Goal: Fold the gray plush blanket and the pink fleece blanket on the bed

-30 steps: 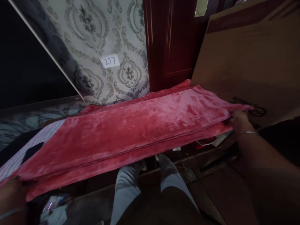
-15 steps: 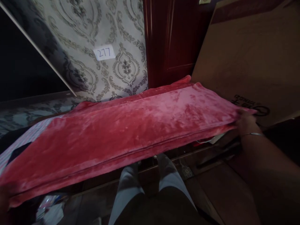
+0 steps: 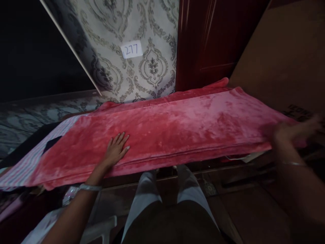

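A long folded red plush blanket (image 3: 177, 125) lies stretched from left to right in front of me. My left hand (image 3: 116, 149) rests flat on its left part, fingers spread, holding nothing. My right hand (image 3: 291, 133) is at the blanket's right end, blurred by motion; its fingers look spread over the edge, and whether it grips the cloth is unclear. A bracelet sits on each wrist.
A pink striped cloth (image 3: 27, 166) lies under the blanket's left end. Behind are patterned wallpaper with a paper tag reading 277 (image 3: 131, 50), a dark red door (image 3: 203, 40) and a large cardboard sheet (image 3: 284, 57) at right. My legs (image 3: 162, 196) stand below.
The blanket has been set down flat. My left hand let go of the left end and now lies flat on top. My right hand has loosened at the right end and is moving.
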Demonstrator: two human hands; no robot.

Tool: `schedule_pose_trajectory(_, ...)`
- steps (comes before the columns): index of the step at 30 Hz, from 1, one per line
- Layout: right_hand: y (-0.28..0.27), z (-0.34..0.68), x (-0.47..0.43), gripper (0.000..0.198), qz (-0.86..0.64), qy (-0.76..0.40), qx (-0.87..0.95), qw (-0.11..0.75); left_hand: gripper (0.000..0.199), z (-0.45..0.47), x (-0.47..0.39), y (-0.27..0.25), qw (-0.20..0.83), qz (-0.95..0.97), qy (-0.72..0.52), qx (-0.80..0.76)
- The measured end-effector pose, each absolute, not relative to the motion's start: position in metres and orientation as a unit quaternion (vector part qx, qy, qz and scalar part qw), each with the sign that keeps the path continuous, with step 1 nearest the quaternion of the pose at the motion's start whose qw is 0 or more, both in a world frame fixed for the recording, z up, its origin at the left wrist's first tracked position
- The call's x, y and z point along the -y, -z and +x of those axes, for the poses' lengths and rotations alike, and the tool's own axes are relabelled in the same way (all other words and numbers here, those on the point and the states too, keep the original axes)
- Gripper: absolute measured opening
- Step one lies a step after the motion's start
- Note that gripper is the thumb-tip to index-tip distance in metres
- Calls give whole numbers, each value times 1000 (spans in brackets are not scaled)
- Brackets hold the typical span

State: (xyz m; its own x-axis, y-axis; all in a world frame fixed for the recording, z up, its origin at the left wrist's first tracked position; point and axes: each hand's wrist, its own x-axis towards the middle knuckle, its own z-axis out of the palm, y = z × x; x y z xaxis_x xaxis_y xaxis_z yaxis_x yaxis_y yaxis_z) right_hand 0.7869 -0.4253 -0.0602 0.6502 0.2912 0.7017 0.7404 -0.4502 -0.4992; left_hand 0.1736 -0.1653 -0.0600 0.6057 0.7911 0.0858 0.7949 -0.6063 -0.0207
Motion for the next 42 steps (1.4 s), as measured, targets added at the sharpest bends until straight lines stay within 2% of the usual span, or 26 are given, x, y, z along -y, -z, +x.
schedule_pose_trajectory(2, 66, 754, 400, 54, -810, 226, 310, 444, 62, 173, 166, 57, 27, -895, 33, 444)
schedule_pose_trajectory(4, 67, 703, 367, 46, -774, 117, 462, 417, 62, 178, 169, 49, 24, -902, 44, 428)
schedule_pose_trajectory(8, 60, 584, 304, 47, -658, 69, 691, 292, 62, 210, 183, 40, 33, -926, 63, 370)
schedule_pose_trajectory(13, 70, 510, 281, 58, -663, 16, 735, 142, 66, 242, 197, 56, 6, -929, 19, 370)
schedule_pose_trajectory(17, 79, 513, 288, 59, -669, -12, 733, 125, 66, 237, 198, 59, -4, -932, 26, 363)
schedule_pose_trajectory(21, 67, 517, 285, 59, -666, -35, 735, 120, 67, 237, 188, 41, -36, -930, 10, 365)
schedule_pose_trajectory(27, 37, 512, 244, 53, -659, -23, 730, 179, 64, 280, 149, 19, -26, -932, 67, 356)
schedule_pose_trajectory(33, 55, 549, 206, 59, -646, -29, 755, 104, 70, 301, 134, 43, -24, -932, -2, 362)
schedule_pose_trajectory(39, 43, 574, 167, 60, -678, -18, 728, 102, 66, 319, 86, 27, -33, -933, 31, 357)
schedule_pose_trajectory(42, 43, 579, 143, 61, -664, -33, 741, 93, 65, 337, 51, 27, -33, -939, 4, 343)
